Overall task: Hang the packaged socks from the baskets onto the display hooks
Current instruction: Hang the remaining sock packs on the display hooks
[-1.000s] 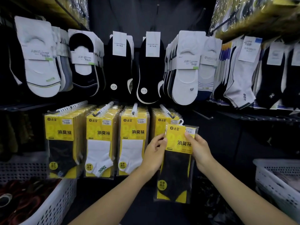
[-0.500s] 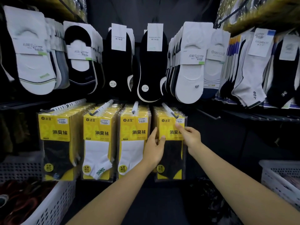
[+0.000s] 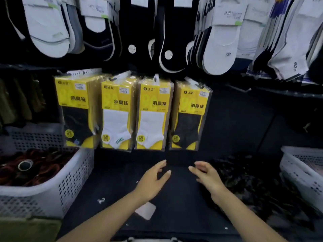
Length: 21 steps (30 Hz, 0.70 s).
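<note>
Your left hand [image 3: 153,180] and right hand [image 3: 206,177] hover apart, fingers loosely spread, gripping nothing. At twelve o'clock from them, the glossy yellow-and-clear flat pack of black socks [image 3: 191,116] hangs upright, long axis vertical, printed face toward you, on the rightmost white display hook [image 3: 192,81]. At nine o'clock, a white perforated plastic basket [image 3: 52,187] holds dark red and black bundles [image 3: 35,168]. A second white perforated basket [image 3: 300,172] sits at three o'clock, its contents unclear.

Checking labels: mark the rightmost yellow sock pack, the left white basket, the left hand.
rightmost yellow sock pack [image 3: 192,105]: head view, on the front pack's yellow card.
left white basket [image 3: 75,180]: head view, on its perforated side wall.
left hand [image 3: 152,180]: head view, on the middle of the hand.
</note>
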### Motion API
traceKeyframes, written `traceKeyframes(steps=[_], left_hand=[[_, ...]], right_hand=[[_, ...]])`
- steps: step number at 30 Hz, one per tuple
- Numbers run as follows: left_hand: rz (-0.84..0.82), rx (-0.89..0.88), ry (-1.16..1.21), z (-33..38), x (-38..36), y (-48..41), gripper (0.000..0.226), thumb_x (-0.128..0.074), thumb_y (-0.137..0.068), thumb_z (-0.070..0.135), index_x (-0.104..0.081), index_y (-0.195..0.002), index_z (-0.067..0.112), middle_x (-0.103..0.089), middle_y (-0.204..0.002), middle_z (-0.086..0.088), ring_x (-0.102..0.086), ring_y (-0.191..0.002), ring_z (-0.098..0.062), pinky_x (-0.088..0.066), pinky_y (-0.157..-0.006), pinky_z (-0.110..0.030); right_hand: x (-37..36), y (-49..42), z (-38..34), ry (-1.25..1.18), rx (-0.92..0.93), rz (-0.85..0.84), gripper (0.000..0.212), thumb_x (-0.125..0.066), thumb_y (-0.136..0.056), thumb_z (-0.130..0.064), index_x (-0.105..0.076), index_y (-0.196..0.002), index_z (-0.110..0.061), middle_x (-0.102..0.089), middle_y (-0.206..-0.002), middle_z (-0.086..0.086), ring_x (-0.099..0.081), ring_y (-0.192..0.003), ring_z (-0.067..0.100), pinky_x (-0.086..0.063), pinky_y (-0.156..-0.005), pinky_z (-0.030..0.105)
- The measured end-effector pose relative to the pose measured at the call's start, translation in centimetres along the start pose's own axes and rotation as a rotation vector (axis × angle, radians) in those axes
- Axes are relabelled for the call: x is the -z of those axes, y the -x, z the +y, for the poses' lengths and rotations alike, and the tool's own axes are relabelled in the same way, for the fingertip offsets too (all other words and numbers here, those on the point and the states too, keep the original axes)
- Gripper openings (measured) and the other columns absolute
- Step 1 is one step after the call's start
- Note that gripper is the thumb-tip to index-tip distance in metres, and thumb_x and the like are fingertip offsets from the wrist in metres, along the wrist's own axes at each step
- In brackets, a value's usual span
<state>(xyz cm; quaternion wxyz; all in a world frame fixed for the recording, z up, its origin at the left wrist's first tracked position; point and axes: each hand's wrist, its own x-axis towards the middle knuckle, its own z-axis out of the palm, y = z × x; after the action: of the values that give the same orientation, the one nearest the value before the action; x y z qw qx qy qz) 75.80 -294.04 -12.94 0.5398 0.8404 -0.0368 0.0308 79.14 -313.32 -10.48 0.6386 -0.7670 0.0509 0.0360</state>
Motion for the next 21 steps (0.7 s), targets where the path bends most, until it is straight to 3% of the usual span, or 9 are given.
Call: traceKeyframes(steps=[4,7,9,12,14,16,18,19,21], left_hand=[[-0.073,0.178,-0.061,-7.0,-0.1,8.2,0.044,-0.051,-0.096,0.028,-0.044,-0.137,0.016,-0.052,-0.132,0.004,-0.05,-0.116,-0.006,-0.039,-0.094,-0.014],[-0.096,0.286,-0.139,-11.4,-0.1,14.3,0.032,-0.054,-0.095,0.022,-0.055,-0.126,0.012,-0.061,-0.118,0.0,-0.057,-0.099,-0.004,-0.04,-0.077,-0.001],[-0.086,0.352,-0.153,-14.5,0.3,17.7,0.03,-0.055,-0.094,0.021,-0.058,-0.123,0.012,-0.063,-0.117,-0.002,-0.058,-0.096,-0.006,-0.043,-0.073,-0.004],[-0.09,0.495,-0.114,-18.0,0.8,21.5,0.026,-0.056,-0.094,0.021,-0.061,-0.115,0.006,-0.061,-0.113,-0.008,-0.061,-0.101,-0.024,-0.05,-0.085,-0.031],[-0.104,0.536,-0.114,-19.4,1.0,22.9,0.022,-0.056,-0.094,0.02,-0.063,-0.101,0.001,-0.061,-0.101,-0.012,-0.061,-0.098,-0.028,-0.047,-0.09,-0.038],[-0.212,0.555,-0.116,-19.7,1.0,23.7,0.018,-0.056,-0.094,0.028,-0.066,-0.093,0.014,-0.061,-0.097,-0.002,-0.06,-0.097,-0.019,-0.047,-0.089,-0.029],[-0.367,0.559,-0.134,-20.2,0.7,24.4,0.013,-0.055,-0.092,0.038,-0.064,-0.095,0.029,-0.062,-0.1,0.009,-0.059,-0.096,-0.007,-0.045,-0.078,-0.011],[-0.429,0.571,-0.153,-20.6,0.4,25.0,0.018,-0.056,-0.091,0.043,-0.063,-0.102,0.031,-0.061,-0.103,0.013,-0.058,-0.098,-0.004,-0.044,-0.076,-0.008],[-0.52,0.585,-0.224,-21.4,-0.4,26.2,0.036,-0.056,-0.088,0.05,-0.06,-0.116,0.027,-0.06,-0.112,0.013,-0.056,-0.107,-0.007,-0.045,-0.085,-0.016]], right_hand=[[-0.8,5.4,9.1,0.142,-0.227,-0.182,0.036,-0.068,-0.087,-0.016,-0.056,-0.12,-0.008,-0.054,-0.119,0.005,-0.054,-0.113,0.021,-0.049,-0.085,0.027],[-1.6,8.7,15.6,0.342,-0.343,-0.251,0.032,-0.067,-0.087,-0.007,-0.053,-0.113,0.005,-0.053,-0.097,0.01,-0.058,-0.094,0.027,-0.042,-0.064,0.02],[-1.9,10.5,19.1,0.424,-0.39,-0.295,0.03,-0.069,-0.084,-0.003,-0.052,-0.106,0.006,-0.055,-0.091,0.009,-0.059,-0.085,0.026,-0.041,-0.06,0.02],[-1.6,12.6,23.4,0.429,-0.473,-0.368,0.065,-0.075,-0.081,-0.013,-0.04,-0.134,0.005,-0.055,-0.105,0.014,-0.058,-0.096,0.028,-0.045,-0.07,0.023],[-1.5,14.1,24.6,0.371,-0.649,-0.425,0.081,-0.075,-0.081,-0.03,-0.031,-0.144,-0.005,-0.049,-0.131,0.013,-0.051,-0.12,0.031,-0.046,-0.086,0.032],[-1.6,15.3,25.3,0.348,-0.754,-0.492,0.085,-0.073,-0.079,-0.043,-0.029,-0.146,-0.014,-0.043,-0.145,0.006,-0.044,-0.13,0.027,-0.043,-0.097,0.04],[-1.9,16.1,25.3,0.407,-0.761,-0.585,0.083,-0.071,-0.079,-0.048,-0.033,-0.145,-0.015,-0.045,-0.145,0.005,-0.045,-0.13,0.024,-0.044,-0.097,0.039],[-2.0,16.5,25.2,0.427,-0.76,-0.626,0.079,-0.07,-0.078,-0.05,-0.037,-0.142,-0.016,-0.045,-0.144,0.005,-0.045,-0.129,0.022,-0.044,-0.098,0.038],[-2.3,17.4,25.2,0.436,-0.762,-0.681,0.07,-0.069,-0.078,-0.05,-0.046,-0.138,-0.023,-0.045,-0.144,0.002,-0.044,-0.13,0.022,-0.043,-0.098,0.038]])
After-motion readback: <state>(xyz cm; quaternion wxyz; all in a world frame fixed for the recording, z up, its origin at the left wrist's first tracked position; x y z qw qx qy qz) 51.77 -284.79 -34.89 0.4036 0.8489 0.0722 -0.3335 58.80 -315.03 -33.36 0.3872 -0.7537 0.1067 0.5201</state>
